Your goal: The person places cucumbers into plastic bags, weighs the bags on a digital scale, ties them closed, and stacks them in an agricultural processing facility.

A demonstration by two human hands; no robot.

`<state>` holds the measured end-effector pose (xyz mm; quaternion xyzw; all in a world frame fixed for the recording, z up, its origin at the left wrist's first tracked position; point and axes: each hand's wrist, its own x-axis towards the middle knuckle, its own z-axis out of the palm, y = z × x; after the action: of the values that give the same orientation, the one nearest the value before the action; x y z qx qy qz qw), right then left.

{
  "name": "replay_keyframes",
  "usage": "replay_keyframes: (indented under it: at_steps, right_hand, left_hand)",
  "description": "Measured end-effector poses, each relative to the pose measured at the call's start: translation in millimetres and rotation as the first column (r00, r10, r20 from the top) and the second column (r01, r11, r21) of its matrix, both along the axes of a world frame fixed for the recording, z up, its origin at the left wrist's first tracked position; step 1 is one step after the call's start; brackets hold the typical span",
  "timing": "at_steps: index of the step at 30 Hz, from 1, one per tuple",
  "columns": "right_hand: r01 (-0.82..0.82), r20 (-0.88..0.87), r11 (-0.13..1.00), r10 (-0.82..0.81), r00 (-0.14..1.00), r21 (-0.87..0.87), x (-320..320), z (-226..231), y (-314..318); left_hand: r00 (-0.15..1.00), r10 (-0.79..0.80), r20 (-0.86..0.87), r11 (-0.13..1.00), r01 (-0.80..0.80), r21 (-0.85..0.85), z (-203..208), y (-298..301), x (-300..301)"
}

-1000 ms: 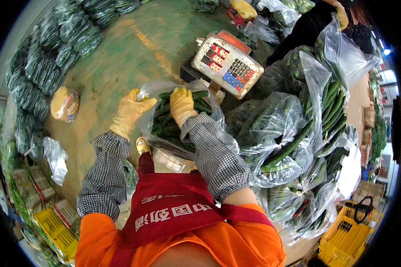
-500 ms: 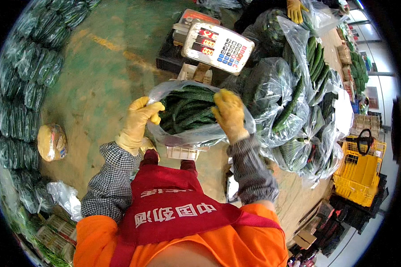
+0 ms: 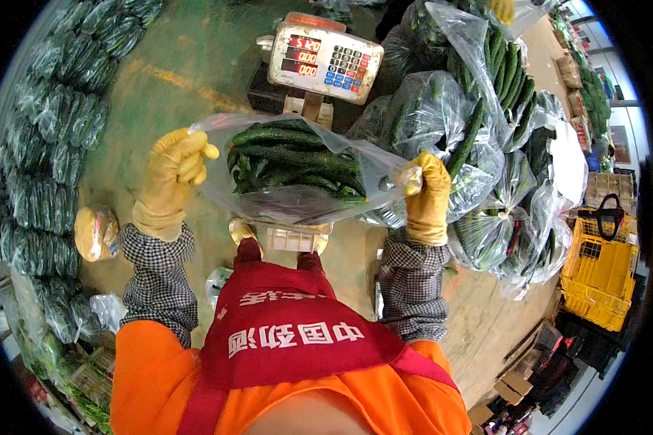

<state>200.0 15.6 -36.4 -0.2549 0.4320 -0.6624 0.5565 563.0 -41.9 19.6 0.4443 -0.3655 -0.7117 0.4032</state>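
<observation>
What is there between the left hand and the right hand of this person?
In the head view, a clear plastic bag with cucumbers inside spans the stretch from the left hand to the right hand.

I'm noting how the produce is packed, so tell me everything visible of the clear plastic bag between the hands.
The plastic bag looks like thin, glossy, wrinkled see-through film. Its mouth is stretched wide sideways, showing long, dark green, bumpy cucumbers inside, mostly lying crosswise. The gloved left hand grips one end of its rim; the gloved right hand grips the other, where the film bunches. It lies just nearer than the scale display; what supports it underneath is hidden.
</observation>
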Motion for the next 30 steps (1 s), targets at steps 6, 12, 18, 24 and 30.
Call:
replay_keyframes:
  at_steps: [6,12,18,24,30]
  right_hand:
    - [-0.331,-0.123,0.87,0.397,0.909,0.366,13.1,-27.1,-0.6]
    - [-0.216,0.237,0.963,0.175,0.956,0.16,16.8,-31.9,-12.2]
    - [-0.175,0.199,0.969,0.139,0.97,0.173,-5.1,-38.2,-10.0]
    - [-0.146,0.233,0.954,0.084,0.969,0.262,-7.7,-51.8,-0.2]
    - [-0.119,0.234,0.953,0.053,0.971,0.277,-18.6,-55.8,3.3]
  left_hand:
    - [0.938,0.131,0.321,0.991,-0.11,-0.082,-43.5,-5.8,-15.8]
    - [0.869,0.025,0.494,1.0,-0.021,-0.015,-97.3,-10.5,2.5]
    - [0.099,-0.15,0.984,0.849,0.523,0.076,-190.8,21.0,-32.4]
    - [-0.104,-0.375,0.921,0.684,0.639,0.351,-176.6,45.9,-35.9]
    - [-0.154,-0.336,0.929,0.62,0.707,0.341,-188.7,45.6,-35.5]
